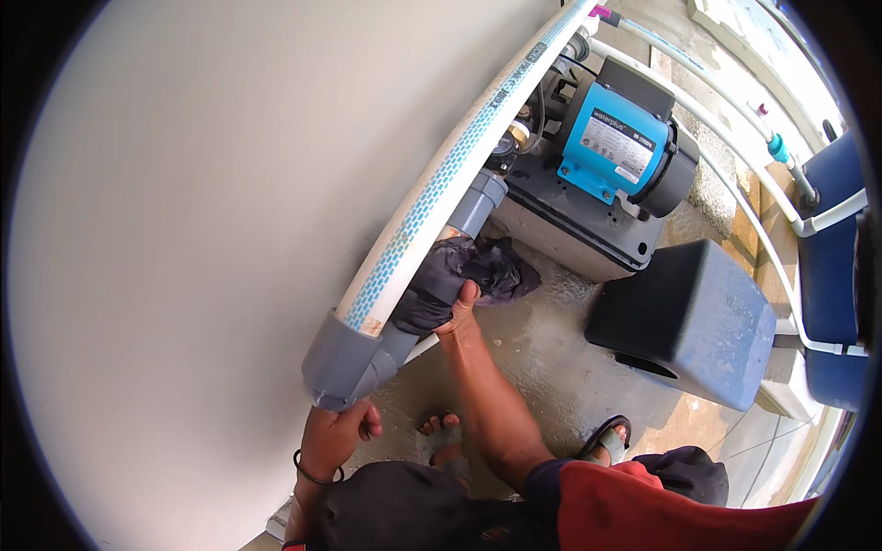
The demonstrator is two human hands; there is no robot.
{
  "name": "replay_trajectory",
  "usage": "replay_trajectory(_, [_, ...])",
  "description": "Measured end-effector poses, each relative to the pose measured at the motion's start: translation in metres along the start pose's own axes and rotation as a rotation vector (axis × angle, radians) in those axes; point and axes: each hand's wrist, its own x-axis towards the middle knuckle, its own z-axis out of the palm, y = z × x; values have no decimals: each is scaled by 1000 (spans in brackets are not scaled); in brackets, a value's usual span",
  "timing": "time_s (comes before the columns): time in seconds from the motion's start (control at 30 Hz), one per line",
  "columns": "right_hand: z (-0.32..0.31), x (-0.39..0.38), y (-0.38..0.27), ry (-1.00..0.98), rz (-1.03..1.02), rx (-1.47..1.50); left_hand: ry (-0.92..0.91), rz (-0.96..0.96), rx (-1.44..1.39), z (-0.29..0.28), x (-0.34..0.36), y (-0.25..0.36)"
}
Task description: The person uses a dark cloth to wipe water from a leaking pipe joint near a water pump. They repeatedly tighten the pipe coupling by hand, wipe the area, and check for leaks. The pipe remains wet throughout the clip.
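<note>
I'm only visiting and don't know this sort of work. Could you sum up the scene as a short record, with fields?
Right hand: gripping black cloth bunched around piping
Left hand: just below the grey pipe fitting; contact unclear
Long pipe: white, blue-patterned, running along the pale wall
Motor: blue, mounted on a dark base
On the floor: dark box-shaped cover
Far right: blue tank

place: looks like an outdoor pump corner, can't tell if home or business | upper right: blue motor pump (611, 138) on a dark base, bright daylight behind it | right edge: white pipes (832, 216) plus a big blue tank (831, 285) | left: plain pale wall (184, 230) | middle: stained, wet-looking concrete floor (542, 367)
</note>
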Motion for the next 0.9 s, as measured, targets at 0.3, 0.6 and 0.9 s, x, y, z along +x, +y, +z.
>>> replay_trajectory(0.3, [20, 10, 11, -103, -7, 66, 438, 972, 880, 87, 59, 102])
replay_trajectory(0.6, [50, -1, -1, 100, -48, -66, 678, 121, 759, 92, 137, 136])
replay_trajectory(0.9, [64, -6, -5, 177, -63, -96, 610, 34, 652, 78, 147, 138])
